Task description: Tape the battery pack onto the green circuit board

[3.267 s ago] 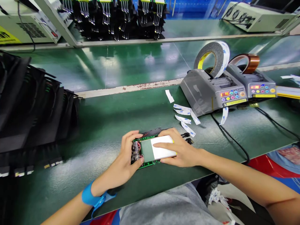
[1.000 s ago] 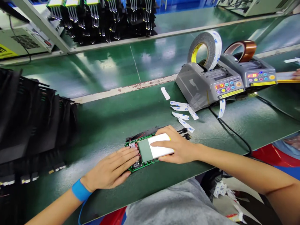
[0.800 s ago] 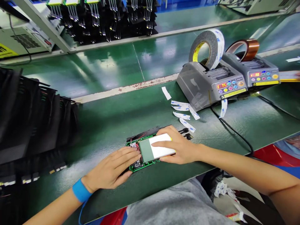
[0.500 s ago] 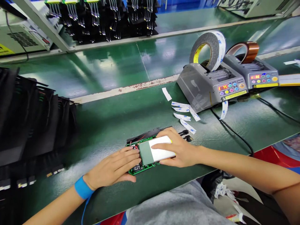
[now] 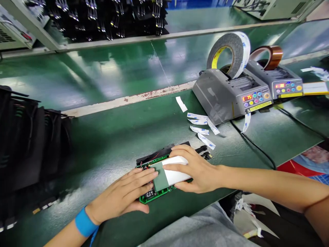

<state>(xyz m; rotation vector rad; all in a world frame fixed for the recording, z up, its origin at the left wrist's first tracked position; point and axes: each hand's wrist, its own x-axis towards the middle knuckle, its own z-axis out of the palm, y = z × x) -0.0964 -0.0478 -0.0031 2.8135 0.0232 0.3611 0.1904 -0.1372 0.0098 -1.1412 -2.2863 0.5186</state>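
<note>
A flat battery pack (image 5: 158, 177), green-grey on its left part and white on its right, lies over a green-rimmed circuit board (image 5: 151, 199). My right hand (image 5: 195, 168) is closed around the white end, thumb at the near edge and fingers across the top and far edge. My left hand (image 5: 125, 192), wearing a blue wrist band (image 5: 85, 222), lies with fingers stretched out over the board's left end. Its fingertips rest on the battery's left end. Behind the board is a black panel (image 5: 154, 154); short black cables with plugs (image 5: 205, 155) stick out at the right.
Loose strips of 3M tape (image 5: 199, 130) lie beyond my right hand. Two tape dispensers (image 5: 228, 96) stand at the right, with a black cord (image 5: 254, 145) trailing from them. Black folded panels (image 5: 28, 144) are stacked at the left. A raised ledge (image 5: 133, 97) runs along the back.
The fingertips of my left hand have moved right, onto the battery pack's left end. My right hand keeps its grip. The whole view has shifted slightly.
</note>
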